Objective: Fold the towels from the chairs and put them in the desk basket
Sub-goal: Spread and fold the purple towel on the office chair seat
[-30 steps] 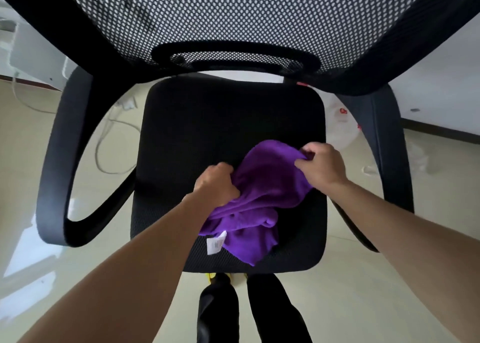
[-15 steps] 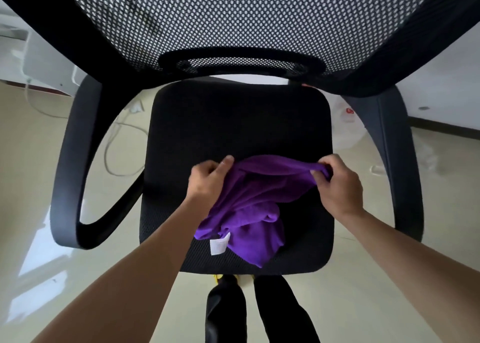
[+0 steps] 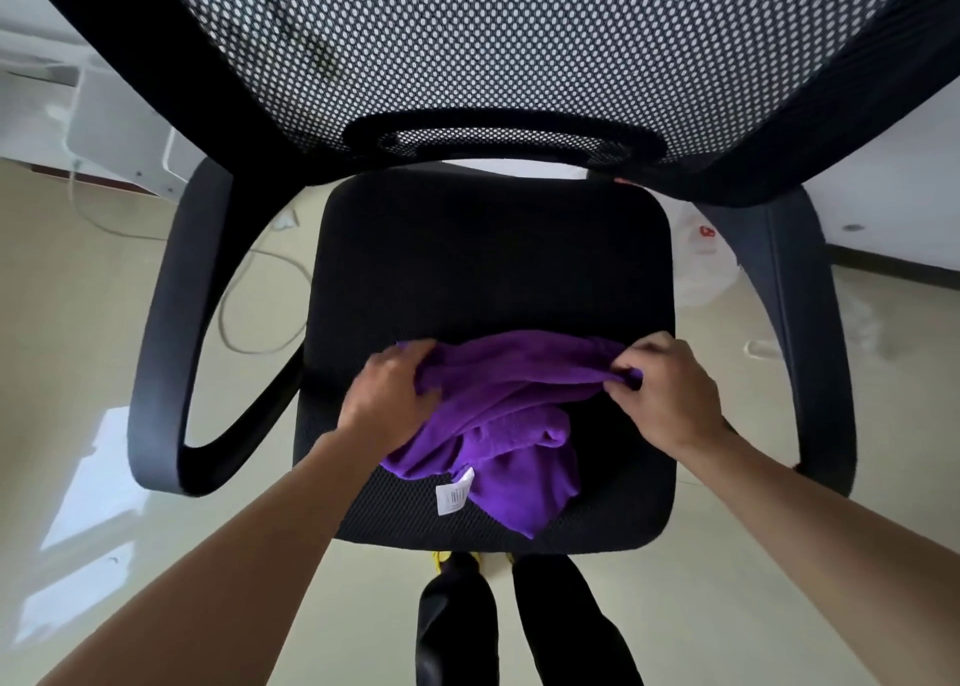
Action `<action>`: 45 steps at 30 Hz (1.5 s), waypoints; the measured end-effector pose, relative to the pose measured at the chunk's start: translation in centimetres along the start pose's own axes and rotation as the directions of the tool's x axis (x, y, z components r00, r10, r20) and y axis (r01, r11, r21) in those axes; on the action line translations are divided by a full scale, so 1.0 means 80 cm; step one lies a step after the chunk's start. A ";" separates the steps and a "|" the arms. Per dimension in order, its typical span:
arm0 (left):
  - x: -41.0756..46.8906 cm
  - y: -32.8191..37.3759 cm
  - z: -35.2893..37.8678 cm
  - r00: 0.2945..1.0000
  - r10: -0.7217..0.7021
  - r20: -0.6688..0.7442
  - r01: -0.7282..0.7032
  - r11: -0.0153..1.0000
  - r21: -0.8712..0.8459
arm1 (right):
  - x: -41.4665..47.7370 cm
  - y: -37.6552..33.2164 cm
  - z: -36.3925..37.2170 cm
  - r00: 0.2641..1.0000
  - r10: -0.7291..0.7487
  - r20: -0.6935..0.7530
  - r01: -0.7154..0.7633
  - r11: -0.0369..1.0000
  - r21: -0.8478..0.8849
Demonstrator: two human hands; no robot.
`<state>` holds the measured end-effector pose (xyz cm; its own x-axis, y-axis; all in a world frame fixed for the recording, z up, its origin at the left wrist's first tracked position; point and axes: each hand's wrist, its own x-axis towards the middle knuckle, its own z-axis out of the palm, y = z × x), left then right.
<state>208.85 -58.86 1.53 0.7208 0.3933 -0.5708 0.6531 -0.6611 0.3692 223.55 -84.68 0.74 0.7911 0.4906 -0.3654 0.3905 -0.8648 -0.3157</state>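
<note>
A purple towel (image 3: 511, 415) with a white label lies crumpled on the front half of a black office chair's seat (image 3: 483, 264). My left hand (image 3: 392, 397) grips the towel's upper edge at its left end. My right hand (image 3: 667, 392) pinches the same edge at its right end. The edge is stretched between the two hands, and the rest of the towel hangs bunched below them toward the seat's front. The desk basket is out of view.
The chair's mesh backrest (image 3: 519, 46) fills the top of the view, with armrests on the left (image 3: 171, 332) and right (image 3: 810, 332). A cable (image 3: 244, 296) and a plastic bag (image 3: 701, 264) lie on the pale floor. My legs (image 3: 519, 623) stand at the seat's front.
Both hands have moved apart along the towel's top edge, pulling it straighter. The towel has shifted toward the seat's front.
</note>
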 end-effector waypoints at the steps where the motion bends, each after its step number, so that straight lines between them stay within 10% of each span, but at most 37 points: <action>1: -0.001 -0.004 0.007 0.996 0.003 0.085 -0.014 0.992 0.122 | -0.002 0.001 0.002 1.000 -0.008 -0.022 0.008 1.000 0.014; 5: -0.002 -0.004 0.014 0.995 0.095 0.023 -0.097 0.948 0.304 | -0.003 0.005 0.000 0.993 0.045 -0.107 -0.035 0.994 0.101; 12: -0.006 -0.010 -0.007 0.914 0.219 -0.340 -0.266 0.959 -0.096 | 0.008 0.001 -0.028 0.940 0.183 -0.288 -0.070 0.930 0.360; 20: 0.054 0.010 -0.089 0.819 -0.050 -0.572 -0.105 0.966 -0.235 | 0.077 -0.024 -0.053 0.933 0.196 -0.302 -0.067 0.919 0.388; 28: 0.116 0.010 -0.105 0.800 -0.454 -0.391 0.247 0.845 -0.475 | 0.136 -0.047 -0.046 0.931 0.326 -0.163 -0.244 0.890 0.386; 37: 0.016 -0.047 0.002 0.816 -0.577 -0.034 0.478 0.707 -0.520 | 0.017 -0.068 0.027 0.736 0.503 0.453 -0.660 0.384 0.646; 45: -0.016 -0.051 0.024 0.819 -0.570 0.057 0.520 0.698 -0.493 | 0.034 -0.090 0.015 0.718 0.569 0.401 -0.509 0.036 0.860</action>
<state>204.86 -57.88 -0.65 0.2049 0.6630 -0.7201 0.9448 0.0582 0.3224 222.36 -77.00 0.92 0.6014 -0.0967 -0.7931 -0.7935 -0.1883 -0.5787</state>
